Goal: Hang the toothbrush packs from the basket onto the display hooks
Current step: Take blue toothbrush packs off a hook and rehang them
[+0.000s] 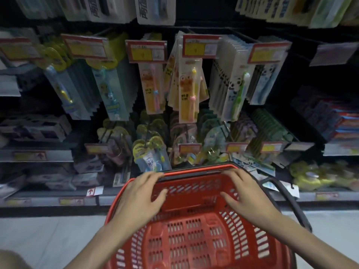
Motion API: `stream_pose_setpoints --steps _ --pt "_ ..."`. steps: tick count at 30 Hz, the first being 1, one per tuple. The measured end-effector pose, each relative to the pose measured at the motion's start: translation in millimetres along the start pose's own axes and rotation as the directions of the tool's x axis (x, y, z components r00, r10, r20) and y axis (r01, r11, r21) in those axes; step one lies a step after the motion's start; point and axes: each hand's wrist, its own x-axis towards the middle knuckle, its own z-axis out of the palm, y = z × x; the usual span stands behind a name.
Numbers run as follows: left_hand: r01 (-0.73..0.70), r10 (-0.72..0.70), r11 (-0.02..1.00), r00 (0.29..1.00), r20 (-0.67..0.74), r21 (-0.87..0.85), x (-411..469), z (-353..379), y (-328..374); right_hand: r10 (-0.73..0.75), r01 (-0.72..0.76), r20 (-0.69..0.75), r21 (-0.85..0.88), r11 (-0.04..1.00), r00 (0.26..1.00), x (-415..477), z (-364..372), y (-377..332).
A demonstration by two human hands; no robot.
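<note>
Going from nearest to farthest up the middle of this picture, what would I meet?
Red basket → left hand and right hand gripping its far rim → low row of small hanging packs → orange toothbrush packs under a red price tag → white packs on top.

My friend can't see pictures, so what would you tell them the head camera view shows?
A left hand and a right hand hold the far rim of a red basket with no packs visible inside. Ahead, toothbrush packs hang in rows behind red-and-yellow price tags.
</note>
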Motion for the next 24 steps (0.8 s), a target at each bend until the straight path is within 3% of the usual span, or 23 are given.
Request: stream_pose_setpoints --steps 3,8,16,24 --pt "-0.023 0.005 0.97 0.997 0.077 0.242 -23 28 -25 0.023 -0.015 0.044 -0.169 0.985 0.999 -25 17 33" --pt "-0.106 -0.003 0.847 0.979 0.203 0.522 -55 62 -66 -0.028 0.042 0.049 -0.305 0.952 0.998 -53 31 65" --pt "-0.236 0.031 0.693 0.954 0.299 0.681 -61 72 -82 -0.016 0.044 0.075 -0.395 0.917 0.997 -61 41 61" --pt "-0.182 -0.096 0.602 0.95 0.297 0.778 -57 55 -92 0.016 0.025 0.093 -0.418 0.908 0.995 -55 52 35"
